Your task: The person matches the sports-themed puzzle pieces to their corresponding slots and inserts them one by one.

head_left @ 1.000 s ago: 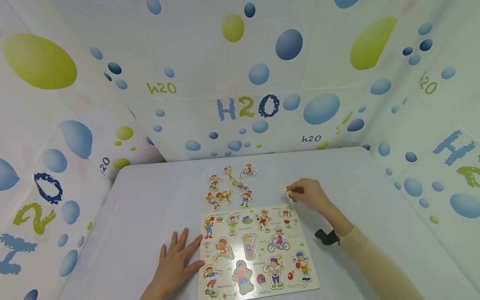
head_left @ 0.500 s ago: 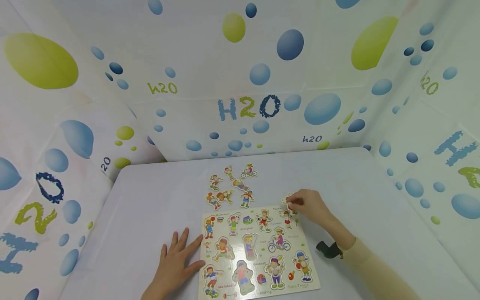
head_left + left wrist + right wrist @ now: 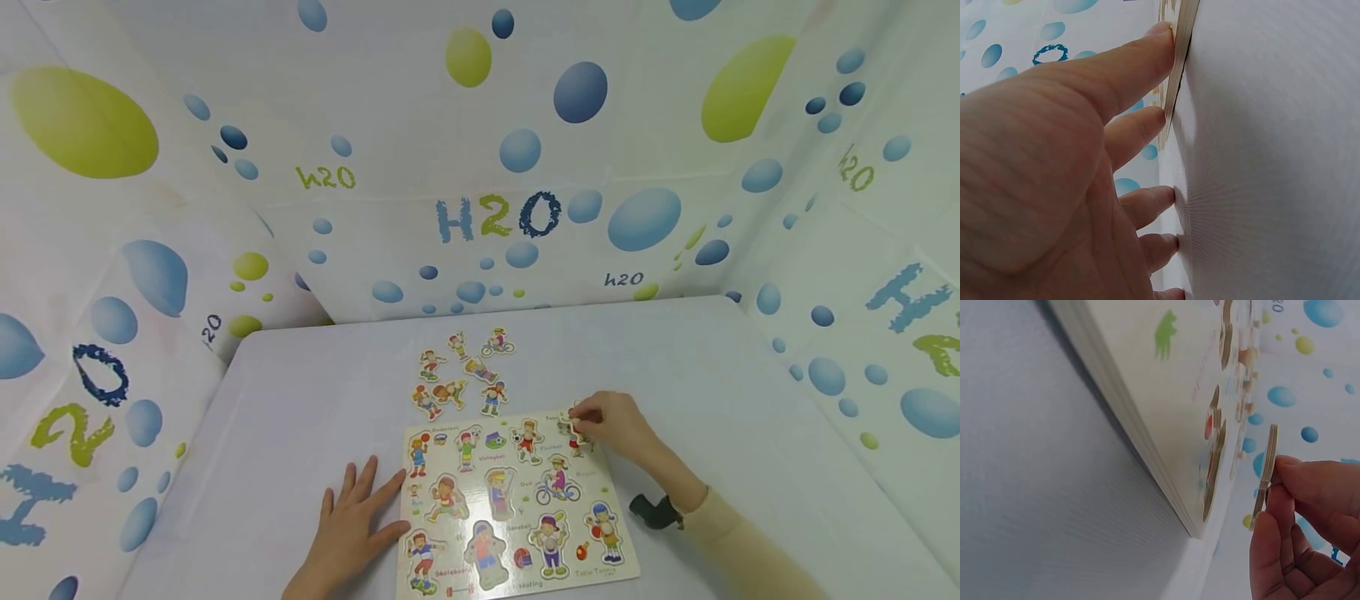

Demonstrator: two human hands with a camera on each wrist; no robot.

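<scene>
You seem to be fitting the puzzle piece, pinched in the fingers of your right hand over the Tennis corner of the puzzle board; next likely calls for matching outline to recess. Your left hand has fingers apart, thumb and forefinger touching the left edge; loose pieces crowd the far edge, with room rightward

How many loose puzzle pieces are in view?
8: on the table beyond the board, two pieces far back, two midway, three nearest; one pinched in the right hand.
</scene>
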